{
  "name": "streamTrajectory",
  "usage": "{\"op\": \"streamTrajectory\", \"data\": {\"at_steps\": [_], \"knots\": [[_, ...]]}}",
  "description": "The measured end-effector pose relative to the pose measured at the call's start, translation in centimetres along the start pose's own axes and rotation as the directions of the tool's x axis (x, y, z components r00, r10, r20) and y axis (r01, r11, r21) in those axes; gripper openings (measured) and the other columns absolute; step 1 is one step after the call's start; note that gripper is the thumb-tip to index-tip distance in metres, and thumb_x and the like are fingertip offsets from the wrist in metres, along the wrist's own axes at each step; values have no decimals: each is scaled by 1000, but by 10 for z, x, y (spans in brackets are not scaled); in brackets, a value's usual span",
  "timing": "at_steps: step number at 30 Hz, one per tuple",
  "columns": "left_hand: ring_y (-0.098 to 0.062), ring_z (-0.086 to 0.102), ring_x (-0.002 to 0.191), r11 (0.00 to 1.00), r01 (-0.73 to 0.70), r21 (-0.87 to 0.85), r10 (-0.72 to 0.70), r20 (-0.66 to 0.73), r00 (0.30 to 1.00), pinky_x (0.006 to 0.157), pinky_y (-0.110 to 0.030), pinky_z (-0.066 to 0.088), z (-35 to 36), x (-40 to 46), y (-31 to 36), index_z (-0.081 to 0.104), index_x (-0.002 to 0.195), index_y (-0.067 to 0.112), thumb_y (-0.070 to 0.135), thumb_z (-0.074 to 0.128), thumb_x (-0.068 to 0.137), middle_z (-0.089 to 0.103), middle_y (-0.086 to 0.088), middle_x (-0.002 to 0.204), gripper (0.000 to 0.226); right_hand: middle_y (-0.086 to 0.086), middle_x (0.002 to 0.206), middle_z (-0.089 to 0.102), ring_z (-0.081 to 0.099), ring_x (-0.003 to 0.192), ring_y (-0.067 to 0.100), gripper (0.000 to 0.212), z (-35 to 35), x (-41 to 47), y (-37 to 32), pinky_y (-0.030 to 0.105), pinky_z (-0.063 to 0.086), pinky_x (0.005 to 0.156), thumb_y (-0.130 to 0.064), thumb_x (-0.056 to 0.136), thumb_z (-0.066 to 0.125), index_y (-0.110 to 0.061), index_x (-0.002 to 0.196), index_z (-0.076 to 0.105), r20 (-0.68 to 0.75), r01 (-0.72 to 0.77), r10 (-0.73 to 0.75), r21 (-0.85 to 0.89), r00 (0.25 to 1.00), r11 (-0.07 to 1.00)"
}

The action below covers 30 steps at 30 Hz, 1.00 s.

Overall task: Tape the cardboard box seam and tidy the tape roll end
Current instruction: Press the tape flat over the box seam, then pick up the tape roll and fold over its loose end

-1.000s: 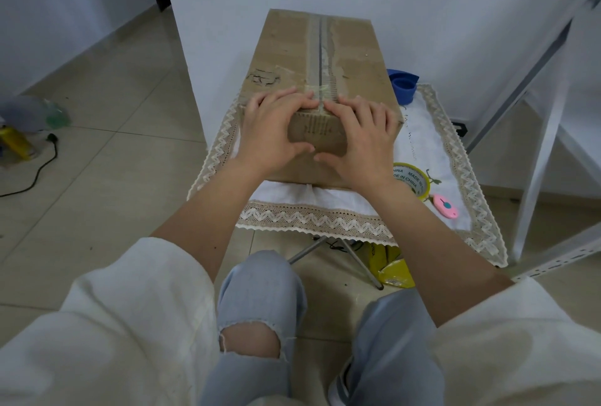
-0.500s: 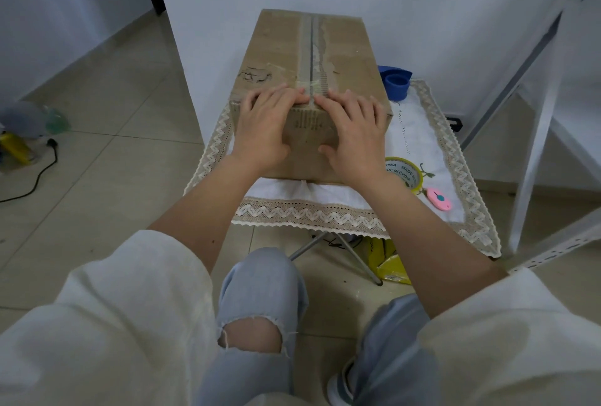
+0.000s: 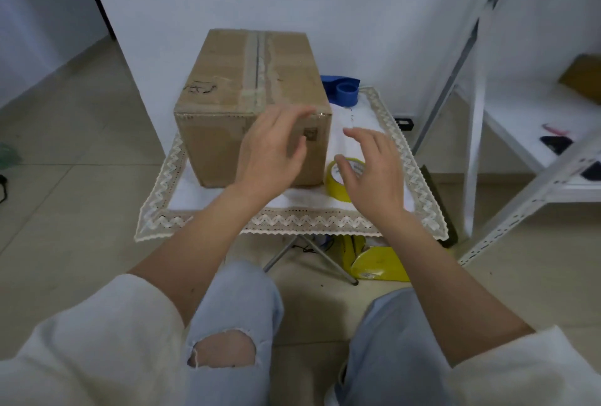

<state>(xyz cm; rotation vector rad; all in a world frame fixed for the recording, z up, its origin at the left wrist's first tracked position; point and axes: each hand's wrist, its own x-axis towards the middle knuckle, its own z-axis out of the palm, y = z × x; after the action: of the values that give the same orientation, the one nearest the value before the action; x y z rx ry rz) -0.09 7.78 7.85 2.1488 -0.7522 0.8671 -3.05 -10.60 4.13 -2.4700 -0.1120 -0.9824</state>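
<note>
A brown cardboard box (image 3: 227, 93) stands on a small table covered by a white lace-edged cloth (image 3: 292, 207). A strip of clear tape runs along the seam down the middle of its top. My left hand (image 3: 270, 152) hovers open in front of the box's near right face, holding nothing. My right hand (image 3: 374, 171) is open too, spread just above a yellow tape roll (image 3: 335, 178) lying on the cloth to the right of the box. The hand hides most of the roll.
A blue tape dispenser (image 3: 344, 92) sits behind the box at the right. A yellow bag (image 3: 377, 262) lies on the floor under the table. A white metal shelf frame (image 3: 474, 132) stands close on the right. A white wall rises behind the table.
Both hands have lifted off the box's near top edge and moved right. The right hand now hovers over the yellow tape roll. The view has pulled back.
</note>
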Motion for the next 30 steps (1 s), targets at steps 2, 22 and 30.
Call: {"op": "streamTrajectory", "data": {"at_steps": [2,22,30], "knots": [[-20,64,102,997,-9,-77,15,83,996,85,-37,54,14,-6,16,66,117,12,-1,65,85,70,-2,108,35,-1,120,63,56,112,19,30,-13,-10,13,30,46,90,-22,94,63,-19,124,59,56,-109,107,37,993,993],[-29,60,121,962,235,137,-269,609,746,89,-40,52,163,-9,26,46,143,35,20,71,84,68,2,127,66,-15,86,66,59,67,5,10,-18,2,120,29,53,74,-25,91,66,-25,99,71,199,-597,585,-2,786,802],[-12,70,100,832,480,-278,-366,375,852,95,-34,56,177,26,24,58,134,33,12,80,80,73,5,108,61,-3,89,73,67,74,13,10,11,28,143,24,51,70,-22,93,63,-24,98,71,147,-635,630,353,763,687]]}}
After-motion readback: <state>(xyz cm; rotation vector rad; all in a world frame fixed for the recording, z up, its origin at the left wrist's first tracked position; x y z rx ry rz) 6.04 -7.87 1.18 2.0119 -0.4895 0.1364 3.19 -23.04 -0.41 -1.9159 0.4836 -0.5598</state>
